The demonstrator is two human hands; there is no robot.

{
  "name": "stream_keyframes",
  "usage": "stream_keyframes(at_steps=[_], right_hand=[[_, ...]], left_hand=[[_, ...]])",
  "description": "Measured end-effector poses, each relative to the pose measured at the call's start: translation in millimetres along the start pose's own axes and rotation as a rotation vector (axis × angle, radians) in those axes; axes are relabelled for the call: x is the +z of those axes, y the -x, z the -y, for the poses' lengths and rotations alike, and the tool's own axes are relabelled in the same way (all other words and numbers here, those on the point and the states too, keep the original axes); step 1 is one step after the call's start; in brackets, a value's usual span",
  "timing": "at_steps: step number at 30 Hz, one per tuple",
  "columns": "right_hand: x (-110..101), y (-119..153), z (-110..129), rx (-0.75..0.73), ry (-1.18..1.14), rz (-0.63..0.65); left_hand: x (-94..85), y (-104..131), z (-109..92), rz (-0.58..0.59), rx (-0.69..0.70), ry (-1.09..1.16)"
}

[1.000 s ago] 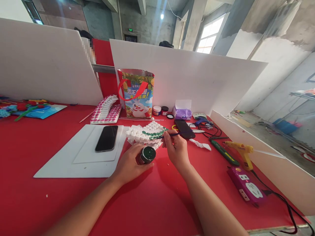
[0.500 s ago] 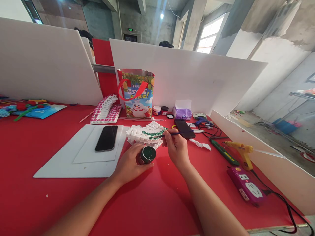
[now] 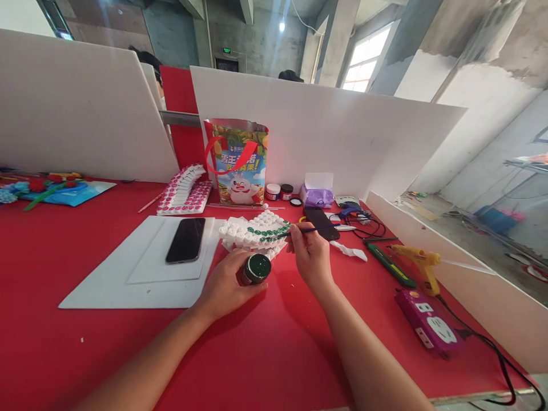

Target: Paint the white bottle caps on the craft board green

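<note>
My left hand [image 3: 229, 285] is wrapped round a small jar of dark green paint [image 3: 257, 267], tilted so its round top faces me. Between the fingers of my right hand [image 3: 311, 251] is a thin dark paintbrush [image 3: 314, 229], its tip touching or very near the white knobbly piece [image 3: 235, 231]. That piece is made of many small white rosette shapes, and a curved band of them is coloured green. It lies just beyond the jar, its right end partly hidden by my right fingers.
A phone [image 3: 185, 241] lies on white boards [image 3: 107, 279] at left. Behind stand a printed bag [image 3: 240, 165], a pink-and-white curved piece [image 3: 184, 191] and paint jars [image 3: 273, 192]. To the right are another phone [image 3: 319, 221], a cutter [image 3: 390, 265], a yellow glue gun [image 3: 417, 257] and a purple power strip [image 3: 428, 322].
My right hand has shifted slightly to the right with the paintbrush. My left hand and the jar have stayed in place.
</note>
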State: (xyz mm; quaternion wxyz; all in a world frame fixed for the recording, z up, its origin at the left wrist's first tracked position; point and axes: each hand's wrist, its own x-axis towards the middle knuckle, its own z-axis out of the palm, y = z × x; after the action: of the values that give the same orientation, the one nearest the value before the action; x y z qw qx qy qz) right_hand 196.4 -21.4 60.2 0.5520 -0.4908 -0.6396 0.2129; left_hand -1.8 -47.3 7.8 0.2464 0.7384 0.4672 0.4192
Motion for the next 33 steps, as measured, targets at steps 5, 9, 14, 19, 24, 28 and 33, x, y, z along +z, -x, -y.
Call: stream_keyframes(at_steps=[5,9,14,19,24,28,33], right_hand=[[0.8,-0.2,-1.2,0.011,-0.051,0.036],[-0.2,-0.9,-2.3,0.040,-0.013,-0.001],[0.8,0.0,-1.0,0.005,-0.059,0.031],[0.9,-0.5,-2.4,0.003,-0.014,0.003],[0.3,-1.0,-2.3,-0.020,-0.016,-0.017],[0.2,-0.3,-0.5,-0.054,0.002,0.025],[-0.7,0.6,1.7,-0.031,-0.018,0.032]], left_hand=[[-0.4,0.2,0.3,-0.010,0.006,-0.008],[-1.3,0.0,-1.1,-0.004,-0.001,-0.007],[-1.2,-0.2,-1.8,0.000,0.005,-0.010],[-0.6,0.1,0.5,-0.007,0.006,-0.012],[-0.5,0.5,0.6,0.003,-0.005,0.000],[-0.6,0.2,-0.1,0.013,-0.015,0.000],[-1.7,-0.8,-1.1,0.029,-0.013,-0.003]])
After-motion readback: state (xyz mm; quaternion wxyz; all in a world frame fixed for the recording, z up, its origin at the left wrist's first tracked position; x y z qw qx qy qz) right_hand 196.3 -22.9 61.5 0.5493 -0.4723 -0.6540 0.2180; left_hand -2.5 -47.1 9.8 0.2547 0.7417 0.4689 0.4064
